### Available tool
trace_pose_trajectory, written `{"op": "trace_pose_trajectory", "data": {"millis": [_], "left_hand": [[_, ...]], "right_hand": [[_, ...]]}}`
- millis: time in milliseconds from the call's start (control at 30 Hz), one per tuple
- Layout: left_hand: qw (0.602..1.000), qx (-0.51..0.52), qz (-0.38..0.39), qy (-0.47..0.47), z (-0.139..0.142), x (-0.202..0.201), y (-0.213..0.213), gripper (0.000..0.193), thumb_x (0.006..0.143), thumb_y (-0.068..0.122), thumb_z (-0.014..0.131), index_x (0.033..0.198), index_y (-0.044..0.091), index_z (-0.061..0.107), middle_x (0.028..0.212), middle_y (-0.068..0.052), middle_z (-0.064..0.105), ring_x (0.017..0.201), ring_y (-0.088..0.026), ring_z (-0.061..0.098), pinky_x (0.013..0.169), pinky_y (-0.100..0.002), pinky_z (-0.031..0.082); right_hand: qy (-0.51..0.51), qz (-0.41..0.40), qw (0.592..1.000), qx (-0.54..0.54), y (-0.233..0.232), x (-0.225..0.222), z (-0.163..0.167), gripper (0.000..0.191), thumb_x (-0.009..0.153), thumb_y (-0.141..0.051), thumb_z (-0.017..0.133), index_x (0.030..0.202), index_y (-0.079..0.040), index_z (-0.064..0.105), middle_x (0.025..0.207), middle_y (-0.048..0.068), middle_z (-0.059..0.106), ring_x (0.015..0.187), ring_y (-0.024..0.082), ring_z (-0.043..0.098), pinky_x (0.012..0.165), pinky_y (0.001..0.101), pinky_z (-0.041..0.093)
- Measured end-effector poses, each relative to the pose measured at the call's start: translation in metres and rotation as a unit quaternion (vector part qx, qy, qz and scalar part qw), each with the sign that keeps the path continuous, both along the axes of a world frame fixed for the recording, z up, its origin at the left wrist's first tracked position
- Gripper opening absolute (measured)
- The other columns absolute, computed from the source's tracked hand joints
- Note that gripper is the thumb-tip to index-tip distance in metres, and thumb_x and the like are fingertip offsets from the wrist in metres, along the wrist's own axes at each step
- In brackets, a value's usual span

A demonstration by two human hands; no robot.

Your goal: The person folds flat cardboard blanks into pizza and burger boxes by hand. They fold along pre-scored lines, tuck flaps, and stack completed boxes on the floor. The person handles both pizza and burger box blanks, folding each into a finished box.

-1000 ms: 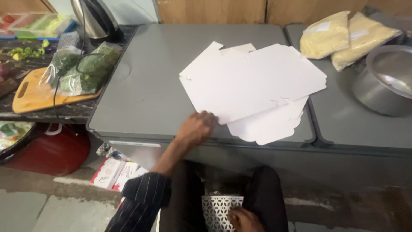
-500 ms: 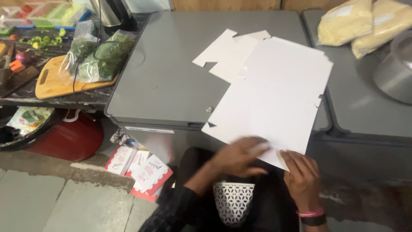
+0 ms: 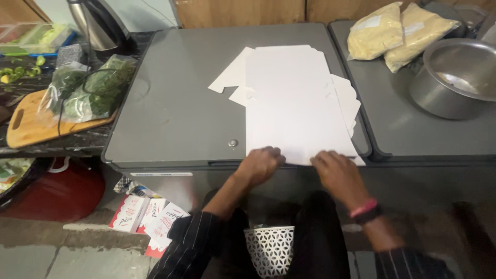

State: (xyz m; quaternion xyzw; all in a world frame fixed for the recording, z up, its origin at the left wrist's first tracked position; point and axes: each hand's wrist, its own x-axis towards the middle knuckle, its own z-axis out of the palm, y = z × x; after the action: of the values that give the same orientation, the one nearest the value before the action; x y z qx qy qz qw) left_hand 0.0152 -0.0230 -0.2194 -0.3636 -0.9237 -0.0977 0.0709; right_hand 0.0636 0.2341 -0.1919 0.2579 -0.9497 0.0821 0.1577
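Hands are meeting the near edge of a flat white cardboard sheet [image 3: 297, 103], which is lying on the grey metal lid [image 3: 181, 113] of a chest-style cabinet, its near edge reaching the front rim. The left hand [image 3: 261, 164] is curling loosely over the sheet's near left corner, fingers bent and pressing down rather than clenched. The right hand [image 3: 336, 170] is lying against the near right part of the edge; motion blur is hiding whether its fingers are pinching the card or only resting on it.

Handling this well probably means keeping both hands level and pulling evenly, since thin die-cut card is likely to buckle or skew under it.

More white cutouts [image 3: 235, 77] with notched tabs are peeking out beneath the top sheet. Nearby, a dull steel pot [image 3: 454, 77] is sitting right, two soft yellow-filled bags [image 3: 398, 33] behind it, and bagged greens [image 3: 88, 88] are resting on a wooden board [image 3: 31, 124] left.
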Motion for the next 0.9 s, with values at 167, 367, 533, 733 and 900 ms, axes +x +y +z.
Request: {"op": "trace_pose_trajectory", "data": {"millis": [167,367,533,733,900], "left_hand": [[0.949,0.067,0.097,-0.292,0.023,-0.071,-0.003,0.035,0.081,0.036,0.079,0.109,0.015,0.077,0.105,-0.006,0.075,0.097,-0.025,0.073,0.090,-0.040,0.058],[0.963,-0.071,0.103,-0.238,0.040,-0.108,0.002,0.061,0.074,0.051,0.087,0.114,0.011,0.065,0.118,-0.013,0.055,0.114,-0.032,0.057,0.091,-0.048,0.054],[0.970,-0.066,0.094,-0.214,0.047,-0.128,0.012,0.084,0.053,0.050,0.097,0.121,0.014,0.062,0.127,-0.016,0.047,0.121,-0.037,0.048,0.092,-0.055,0.050],[0.962,-0.071,0.106,-0.243,0.049,-0.142,0.021,0.103,0.043,0.047,0.101,0.129,0.013,0.056,0.132,-0.016,0.042,0.125,-0.040,0.043,0.096,-0.060,0.044],[0.960,-0.098,0.080,-0.251,0.045,-0.145,0.021,0.101,0.046,0.050,0.101,0.127,0.011,0.056,0.133,-0.017,0.043,0.126,-0.040,0.043,0.098,-0.059,0.044]], "right_hand": [[-0.263,-0.031,0.964,-0.036,0.007,-0.095,0.017,0.019,0.089,-0.028,0.076,0.104,-0.015,0.078,0.096,0.010,0.073,0.093,0.028,0.068,0.083,0.0410,0.052],[-0.245,-0.003,0.967,-0.071,0.006,-0.148,0.014,0.033,0.069,-0.024,0.089,0.083,-0.006,0.065,0.093,0.010,0.060,0.089,0.030,0.061,0.078,0.0429,0.049],[-0.306,0.023,0.951,-0.027,-0.014,-0.170,0.021,0.054,0.053,-0.030,0.096,0.090,-0.008,0.063,0.098,0.008,0.061,0.100,0.029,0.059,0.083,0.0413,0.049],[-0.294,0.030,0.949,0.107,-0.066,-0.185,0.032,0.089,0.042,-0.022,0.099,0.120,-0.005,0.059,0.118,0.010,0.054,0.116,0.032,0.052,0.089,0.0418,0.050],[-0.336,0.014,0.938,0.085,-0.051,-0.181,0.042,0.084,0.050,-0.027,0.097,0.120,-0.009,0.055,0.118,0.007,0.053,0.116,0.028,0.051,0.089,0.0404,0.051]]}}
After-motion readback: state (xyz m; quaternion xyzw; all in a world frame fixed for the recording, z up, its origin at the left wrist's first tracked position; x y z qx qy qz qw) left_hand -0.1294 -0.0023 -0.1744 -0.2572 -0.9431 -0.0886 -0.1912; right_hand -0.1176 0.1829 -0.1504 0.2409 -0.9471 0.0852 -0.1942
